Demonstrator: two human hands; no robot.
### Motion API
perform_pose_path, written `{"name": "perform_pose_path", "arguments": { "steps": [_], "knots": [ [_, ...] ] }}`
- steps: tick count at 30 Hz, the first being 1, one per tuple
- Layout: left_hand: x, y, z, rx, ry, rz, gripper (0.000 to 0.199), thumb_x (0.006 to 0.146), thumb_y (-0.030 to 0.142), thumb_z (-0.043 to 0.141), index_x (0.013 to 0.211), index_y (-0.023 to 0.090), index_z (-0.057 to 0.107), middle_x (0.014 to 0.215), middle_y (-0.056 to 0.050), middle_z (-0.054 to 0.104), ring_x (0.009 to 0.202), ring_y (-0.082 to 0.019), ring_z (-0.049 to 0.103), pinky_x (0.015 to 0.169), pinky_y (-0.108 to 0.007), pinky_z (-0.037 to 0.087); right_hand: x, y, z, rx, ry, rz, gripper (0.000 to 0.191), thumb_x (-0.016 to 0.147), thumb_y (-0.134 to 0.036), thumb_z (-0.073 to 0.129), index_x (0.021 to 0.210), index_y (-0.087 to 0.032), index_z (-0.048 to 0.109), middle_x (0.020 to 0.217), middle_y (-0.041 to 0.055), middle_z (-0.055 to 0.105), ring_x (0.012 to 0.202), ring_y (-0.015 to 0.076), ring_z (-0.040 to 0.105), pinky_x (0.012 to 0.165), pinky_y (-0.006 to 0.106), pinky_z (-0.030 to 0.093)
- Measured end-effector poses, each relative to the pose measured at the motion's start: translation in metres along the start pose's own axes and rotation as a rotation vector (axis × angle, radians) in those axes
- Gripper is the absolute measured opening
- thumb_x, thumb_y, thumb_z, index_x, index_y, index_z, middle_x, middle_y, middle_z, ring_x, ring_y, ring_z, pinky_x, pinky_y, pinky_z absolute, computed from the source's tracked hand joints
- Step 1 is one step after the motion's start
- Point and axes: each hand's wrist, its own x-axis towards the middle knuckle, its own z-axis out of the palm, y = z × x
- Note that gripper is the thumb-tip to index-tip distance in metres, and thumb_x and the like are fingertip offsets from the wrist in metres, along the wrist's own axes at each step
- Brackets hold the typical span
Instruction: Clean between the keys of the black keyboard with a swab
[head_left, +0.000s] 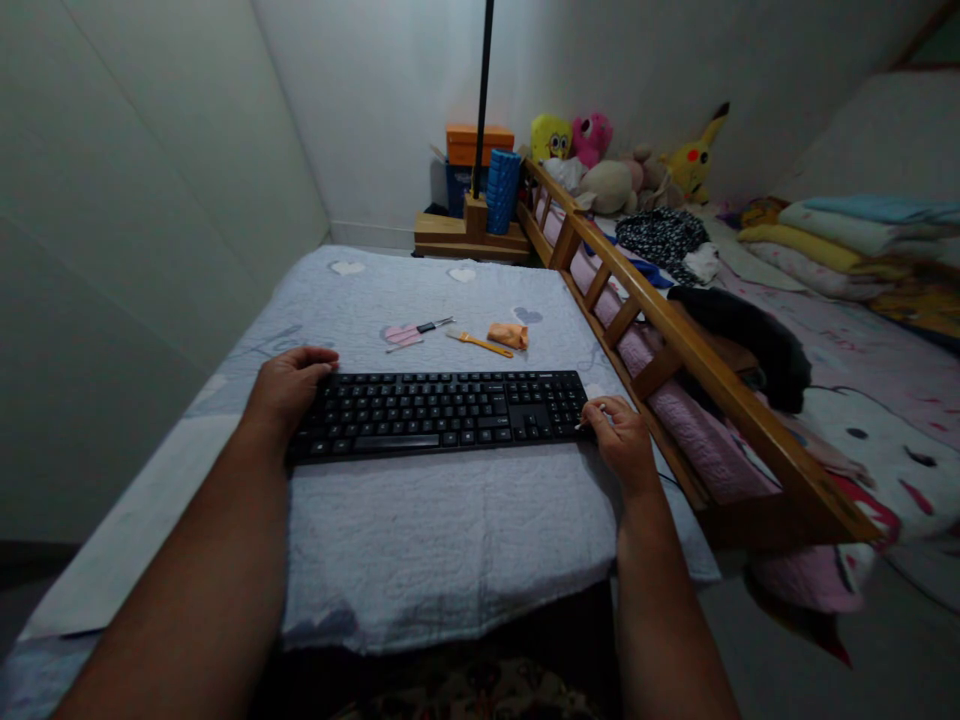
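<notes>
A black keyboard [450,410] lies flat on the cloth-covered table. At its left end is my left hand [289,385], thumb and fingers closed around the upper left corner. My right hand [615,430] is at the right end, pinching a thin white stick, like a cotton swab [581,426], by the number keys. Behind the keyboard lie a small orange-handled brush [484,344], a crumpled orange packet [508,335], a dark-handled tool like tweezers [436,325] and a thin pale stick [405,346].
A wooden bed rail [660,330] runs close along the table's right side, with bedding and plush toys [592,138] beyond. At the back stand a blue roller [502,190], an orange box [480,144] and a black pole [484,100].
</notes>
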Motion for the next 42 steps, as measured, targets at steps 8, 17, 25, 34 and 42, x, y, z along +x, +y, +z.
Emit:
{"name": "perform_pose_path", "arguments": {
  "steps": [8,17,25,34,42],
  "knots": [
    [0.0022,-0.0022,-0.0003,0.016,0.004,-0.010,0.027,0.062,0.026,0.068,0.087,0.018,0.073,0.090,-0.004,0.073,0.086,-0.021,0.063,0.092,-0.035,0.047,-0.0013,0.0016,0.0009,0.032,-0.031,0.037,0.028,0.091,-0.031,0.053,0.066,-0.022,0.061,0.073,0.0019,0.062,0.077,0.0206,0.060,0.075,0.033,0.042],
    [0.0035,-0.0046,-0.0007,0.000,0.000,-0.029,0.029,0.061,0.027,0.069,0.089,0.018,0.073,0.085,-0.002,0.071,0.077,-0.018,0.060,0.086,-0.033,0.047,-0.0003,0.0056,0.0021,0.035,0.024,0.020,0.026,0.092,-0.033,0.054,0.071,-0.023,0.066,0.078,0.0029,0.067,0.082,0.0218,0.062,0.080,0.034,0.044],
    [0.0007,0.0008,-0.0001,0.016,0.008,-0.028,0.028,0.061,0.026,0.068,0.087,0.018,0.073,0.086,-0.003,0.071,0.082,-0.020,0.061,0.086,-0.033,0.047,-0.0003,0.0053,0.0019,0.045,0.028,0.027,0.026,0.091,-0.034,0.056,0.073,-0.022,0.068,0.079,0.0038,0.068,0.084,0.0223,0.063,0.080,0.034,0.045],
    [0.0034,-0.0027,0.0001,0.008,0.009,-0.006,0.026,0.061,0.024,0.067,0.085,0.018,0.073,0.086,-0.002,0.072,0.085,-0.020,0.063,0.089,-0.033,0.047,-0.0001,0.0048,0.0015,0.056,0.031,0.010,0.025,0.092,-0.033,0.056,0.073,-0.023,0.068,0.079,0.0036,0.068,0.084,0.0227,0.063,0.080,0.035,0.045],
    [0.0025,-0.0023,0.0009,0.022,0.024,-0.003,0.026,0.061,0.025,0.067,0.085,0.019,0.073,0.086,-0.003,0.073,0.086,-0.022,0.063,0.088,-0.035,0.049,-0.0009,0.0068,0.0025,0.054,0.031,0.000,0.024,0.092,-0.033,0.056,0.074,-0.023,0.068,0.080,0.0034,0.068,0.084,0.0223,0.063,0.080,0.035,0.044]
  ]
}}
